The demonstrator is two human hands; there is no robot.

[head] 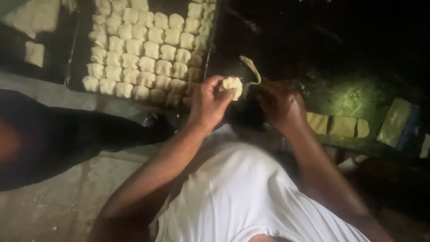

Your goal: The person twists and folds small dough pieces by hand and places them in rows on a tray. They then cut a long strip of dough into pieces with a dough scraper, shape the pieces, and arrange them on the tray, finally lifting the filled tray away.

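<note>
My left hand (209,102) holds a small pale piece of dough (234,85) between thumb and fingers, just off the near right corner of a dark tray (77,54). My right hand (278,104) is close beside it, fingers curled on a thin strip of dough (251,68) that curves up from the piece. The tray holds several rows of folded dough pieces (148,49). The scene is dim and the right hand is in shadow.
A second tray with flat dough squares (35,53) lies at the far left. Several cut dough blocks (341,126) sit in a row on the right ledge. A dark-clothed limb (67,134) stretches across the left. My white shirt (242,188) fills the lower middle.
</note>
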